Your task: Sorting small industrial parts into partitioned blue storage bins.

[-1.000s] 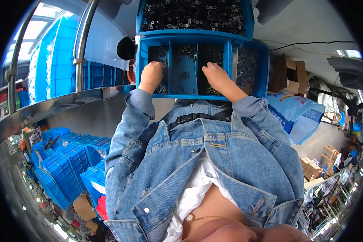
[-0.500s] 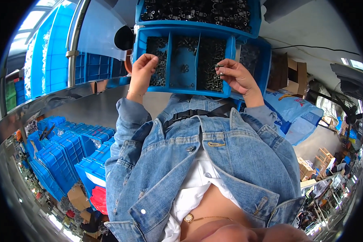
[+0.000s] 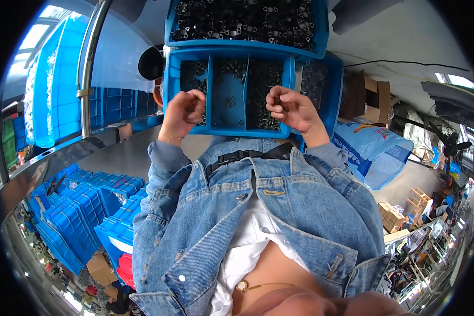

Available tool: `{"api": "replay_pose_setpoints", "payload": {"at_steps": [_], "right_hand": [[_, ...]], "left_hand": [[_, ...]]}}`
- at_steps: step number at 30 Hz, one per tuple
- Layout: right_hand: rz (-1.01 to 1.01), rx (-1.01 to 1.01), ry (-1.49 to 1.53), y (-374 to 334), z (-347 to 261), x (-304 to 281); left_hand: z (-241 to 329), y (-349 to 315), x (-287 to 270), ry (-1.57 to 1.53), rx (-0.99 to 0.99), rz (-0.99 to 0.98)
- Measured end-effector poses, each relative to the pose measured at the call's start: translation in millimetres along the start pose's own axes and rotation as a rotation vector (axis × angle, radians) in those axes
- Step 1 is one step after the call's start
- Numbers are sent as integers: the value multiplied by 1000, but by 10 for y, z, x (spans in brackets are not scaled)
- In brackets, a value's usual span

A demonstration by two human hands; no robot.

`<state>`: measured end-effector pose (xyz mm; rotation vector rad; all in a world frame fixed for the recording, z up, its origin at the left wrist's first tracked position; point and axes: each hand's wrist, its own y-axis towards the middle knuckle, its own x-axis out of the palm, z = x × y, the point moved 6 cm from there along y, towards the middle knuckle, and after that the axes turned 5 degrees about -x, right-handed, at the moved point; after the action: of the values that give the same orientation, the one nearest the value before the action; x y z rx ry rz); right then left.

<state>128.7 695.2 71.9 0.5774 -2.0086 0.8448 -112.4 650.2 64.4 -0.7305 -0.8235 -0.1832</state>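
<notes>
A blue divided tray (image 3: 239, 52) lies in front of me, with small dark metal parts in its three compartments. My left hand (image 3: 184, 113) is over the left compartment's near edge, fingers curled in. Any object inside those fingers is hidden. Over the near right corner is my right hand (image 3: 296, 109), its fingers bent toward the palm; what they hold, if anything, does not show. Small bolt-like pieces (image 3: 266, 120) fill the right compartment beside it. A few ring-like parts (image 3: 230, 101) lie on the floor of the middle compartment.
Beyond the tray stands a blue bin (image 3: 242, 43) of black clamp-like parts. At right are another blue bin (image 3: 333, 87), an open cardboard box (image 3: 376, 100) and a blue-white sack (image 3: 374, 152). A metal rail (image 3: 89, 79) and stacked blue crates (image 3: 73, 216) are on the left.
Both hands have curled their fingers more. A small metal piece showed at my right fingertips earlier; it is not visible now. The tray sits slightly lower and further left in view.
</notes>
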Motion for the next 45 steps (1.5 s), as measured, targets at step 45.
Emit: {"api": "replay_pose_setpoints", "payload": {"at_steps": [45], "right_hand": [[-101, 778, -548, -401, 1869, 447]], "left_hand": [[-1910, -1871, 416, 1176, 258, 867]]}}
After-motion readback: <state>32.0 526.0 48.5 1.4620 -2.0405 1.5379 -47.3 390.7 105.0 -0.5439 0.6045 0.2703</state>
